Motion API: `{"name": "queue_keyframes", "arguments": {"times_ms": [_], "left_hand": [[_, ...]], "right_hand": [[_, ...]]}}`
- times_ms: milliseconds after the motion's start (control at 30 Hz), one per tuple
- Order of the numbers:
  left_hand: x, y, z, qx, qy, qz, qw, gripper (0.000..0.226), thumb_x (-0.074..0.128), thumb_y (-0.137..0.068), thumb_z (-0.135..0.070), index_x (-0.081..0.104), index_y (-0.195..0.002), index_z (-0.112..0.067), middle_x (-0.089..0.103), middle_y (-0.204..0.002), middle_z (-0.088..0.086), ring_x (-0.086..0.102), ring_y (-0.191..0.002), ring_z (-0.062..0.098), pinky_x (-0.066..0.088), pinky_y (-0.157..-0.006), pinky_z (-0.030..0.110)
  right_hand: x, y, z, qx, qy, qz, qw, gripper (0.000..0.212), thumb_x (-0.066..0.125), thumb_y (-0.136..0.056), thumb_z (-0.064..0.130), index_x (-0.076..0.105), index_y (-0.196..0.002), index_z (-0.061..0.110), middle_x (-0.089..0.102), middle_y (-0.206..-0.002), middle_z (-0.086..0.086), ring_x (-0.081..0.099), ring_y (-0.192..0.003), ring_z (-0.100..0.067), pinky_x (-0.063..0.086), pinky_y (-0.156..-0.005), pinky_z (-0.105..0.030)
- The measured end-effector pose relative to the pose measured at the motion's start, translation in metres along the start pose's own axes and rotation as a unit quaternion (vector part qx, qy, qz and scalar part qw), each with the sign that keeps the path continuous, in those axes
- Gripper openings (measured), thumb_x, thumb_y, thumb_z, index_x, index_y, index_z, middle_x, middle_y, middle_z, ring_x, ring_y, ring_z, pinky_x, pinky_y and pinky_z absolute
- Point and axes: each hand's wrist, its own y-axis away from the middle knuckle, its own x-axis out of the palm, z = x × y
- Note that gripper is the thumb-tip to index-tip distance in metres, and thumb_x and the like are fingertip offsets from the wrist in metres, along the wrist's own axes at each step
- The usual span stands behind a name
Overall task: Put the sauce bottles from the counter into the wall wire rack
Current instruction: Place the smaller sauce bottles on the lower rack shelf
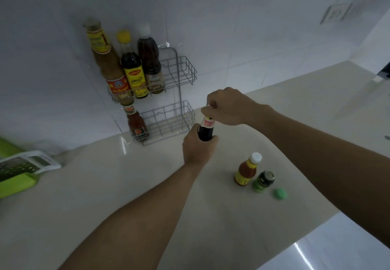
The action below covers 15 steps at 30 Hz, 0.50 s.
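Two bare forearms reached in from the bottom edge over the pale, glossy stone counter [126, 185]. At the end of the nearer one, the left hand [197, 149] was wrapped around the body of a dark glass sauce bottle with a red-and-white neck label [205, 129], fingers curled tight about it and holding it upright, in front of the rack; whether its base touched the counter could not be told. The right hand [226, 106] was closed over the top of that same bottle, fingertips pinched around the cap, which they almost wholly hid.

To the right on the counter stood a small orange-red sauce bottle with a white cap and yellow label [247, 169], and just beside it a short green bottle with no cap on it [263, 182]. A round green cap [280, 193] lay near that bottle, apart from it.

On the white tiled wall [253, 37] hung a grey two-tier wire rack [179, 92]. Its upper basket held three bottles at the left end: a tall tan sauce bottle with a red-and-yellow label [107, 63], a dark bottle with a yellow cap and yellow label [133, 69] and a brown bottle with a white cap [149, 61]. The lower basket held one small reddish bottle [137, 125] at its left end.

At the far left lay a green-and-white grater box [19, 172].
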Motion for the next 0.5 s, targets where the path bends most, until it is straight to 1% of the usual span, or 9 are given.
{"name": "queue_keyframes", "arguments": {"times_ms": [100,133,200,267,300,333,400,433,500], "left_hand": [[-0.015,0.003,-0.004,0.005,-0.025,-0.061,0.998,0.024,0.067,-0.066,-0.03,0.044,-0.069,-0.025,0.057,-0.065,-0.003,0.058,-0.065,0.025,0.049,-0.06,0.035],[-0.019,0.005,-0.005,0.005,-0.043,-0.072,0.996,0.023,0.067,-0.066,-0.031,0.045,-0.07,-0.026,0.057,-0.065,-0.003,0.059,-0.066,0.026,0.05,-0.061,0.035],[-0.027,0.009,-0.002,0.007,-0.09,-0.084,0.992,0.022,0.068,-0.068,-0.033,0.049,-0.074,-0.025,0.057,-0.067,-0.003,0.059,-0.068,0.027,0.051,-0.063,0.035],[-0.034,0.014,0.004,0.004,-0.111,-0.089,0.99,0.021,0.068,-0.068,-0.034,0.051,-0.075,-0.023,0.057,-0.066,-0.003,0.059,-0.067,0.027,0.051,-0.063,0.035],[-0.038,0.015,0.006,0.003,-0.102,-0.09,0.991,0.021,0.067,-0.068,-0.033,0.05,-0.073,-0.023,0.057,-0.064,-0.004,0.058,-0.064,0.025,0.05,-0.06,0.034],[-0.041,0.015,0.008,0.003,-0.085,-0.09,0.992,0.022,0.067,-0.067,-0.032,0.048,-0.069,-0.023,0.055,-0.061,-0.004,0.056,-0.061,0.022,0.047,-0.057,0.032],[-0.047,0.015,0.009,0.005,-0.059,-0.091,0.994,0.024,0.068,-0.066,-0.03,0.045,-0.066,-0.024,0.052,-0.058,-0.004,0.052,-0.056,0.018,0.04,-0.054,0.028],[-0.05,0.015,0.008,0.003,-0.06,-0.092,0.994,0.022,0.069,-0.066,-0.03,0.047,-0.067,-0.024,0.053,-0.059,-0.004,0.053,-0.057,0.018,0.041,-0.055,0.028],[-0.054,0.017,0.006,-0.009,-0.085,-0.101,0.991,0.02,0.069,-0.068,-0.033,0.053,-0.075,-0.024,0.057,-0.065,-0.004,0.058,-0.063,0.021,0.048,-0.059,0.032]], "right_hand": [[0.007,-0.007,0.018,-0.066,0.099,-0.062,0.991,0.029,0.043,-0.093,0.041,0.06,-0.087,0.018,0.062,-0.08,-0.007,0.054,-0.071,-0.026,0.031,-0.055,-0.028],[0.01,-0.01,0.023,-0.075,0.132,-0.062,0.986,0.031,0.039,-0.095,0.039,0.057,-0.083,0.017,0.061,-0.08,-0.006,0.052,-0.072,-0.026,0.031,-0.055,-0.028],[0.013,-0.018,0.032,-0.055,0.175,-0.028,0.983,0.035,0.033,-0.098,0.041,0.05,-0.081,0.016,0.056,-0.083,-0.006,0.05,-0.076,-0.027,0.036,-0.062,-0.032],[0.008,-0.024,0.039,-0.032,0.176,0.028,0.983,0.047,0.027,-0.1,0.05,0.047,-0.079,0.014,0.051,-0.078,-0.006,0.05,-0.074,-0.026,0.038,-0.066,-0.034],[0.005,-0.025,0.042,-0.052,0.165,0.046,0.984,0.053,0.025,-0.1,0.055,0.047,-0.072,0.015,0.049,-0.072,-0.003,0.049,-0.069,-0.022,0.038,-0.066,-0.034],[0.002,-0.025,0.046,-0.089,0.148,0.045,0.984,0.055,0.025,-0.1,0.058,0.045,-0.065,0.02,0.048,-0.067,-0.001,0.048,-0.064,-0.019,0.038,-0.063,-0.032],[0.002,-0.023,0.052,-0.156,0.118,0.004,0.981,0.052,0.029,-0.101,0.054,0.043,-0.058,0.029,0.051,-0.062,0.004,0.049,-0.06,-0.017,0.035,-0.059,-0.03],[0.006,-0.023,0.052,-0.17,0.127,-0.021,0.977,0.05,0.03,-0.102,0.049,0.05,-0.062,0.027,0.057,-0.066,0.002,0.052,-0.064,-0.02,0.035,-0.06,-0.03],[0.018,-0.027,0.054,-0.15,0.192,-0.049,0.968,0.043,0.028,-0.103,0.04,0.061,-0.086,0.017,0.066,-0.088,-0.006,0.055,-0.077,-0.027,0.034,-0.063,-0.033]]}}
